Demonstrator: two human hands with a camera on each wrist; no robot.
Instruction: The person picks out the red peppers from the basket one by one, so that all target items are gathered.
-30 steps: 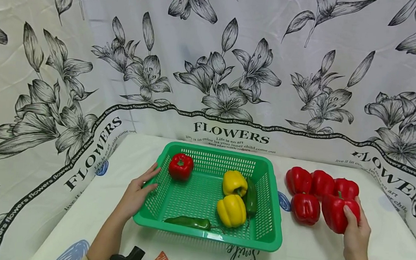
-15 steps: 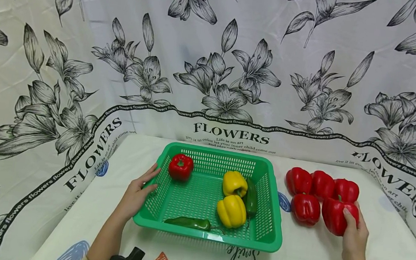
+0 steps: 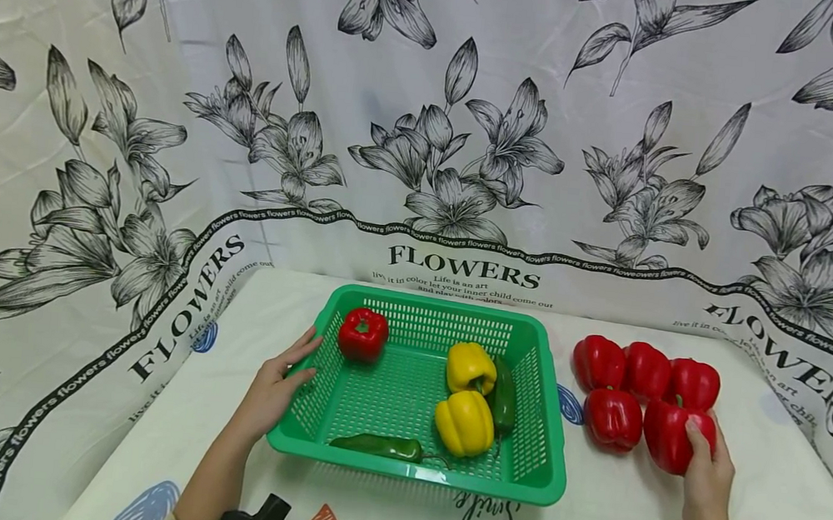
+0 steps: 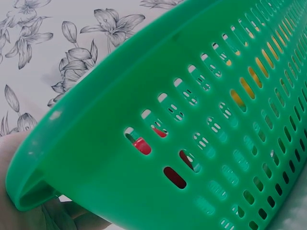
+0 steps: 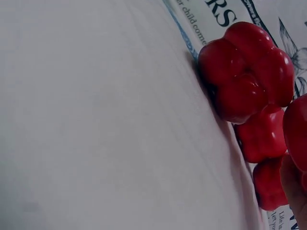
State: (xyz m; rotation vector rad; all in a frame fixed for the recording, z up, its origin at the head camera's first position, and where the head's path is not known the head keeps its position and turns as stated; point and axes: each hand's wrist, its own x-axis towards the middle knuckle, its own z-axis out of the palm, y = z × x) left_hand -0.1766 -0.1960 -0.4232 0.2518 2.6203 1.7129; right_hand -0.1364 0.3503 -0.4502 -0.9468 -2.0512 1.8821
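My right hand (image 3: 708, 481) grips a red bell pepper (image 3: 671, 435) by its right side, thumb on the front. This pepper sits closest to me in a cluster of red bell peppers, beside another red bell pepper (image 3: 613, 420). In the right wrist view, the held pepper (image 5: 297, 129) is partly cut off at the right edge. On the left, my left hand (image 3: 273, 384) holds the rim of a green plastic basket (image 3: 411, 474). Its fingers (image 4: 81, 218) show below the rim in the left wrist view. Inside the basket lies one red bell pepper (image 3: 362, 334).
Also in the basket are two yellow bell peppers (image 3: 464, 424) and two long green peppers (image 3: 378, 445). Three red bell peppers (image 3: 647, 371) form the cluster's back row. A white patterned cloth (image 3: 573, 509) covers the table, and a flowered curtain (image 3: 467, 206) hangs behind.
My right hand and the red bell pepper in it have shifted slightly toward me and to the left. The left hand and the basket stay in place.
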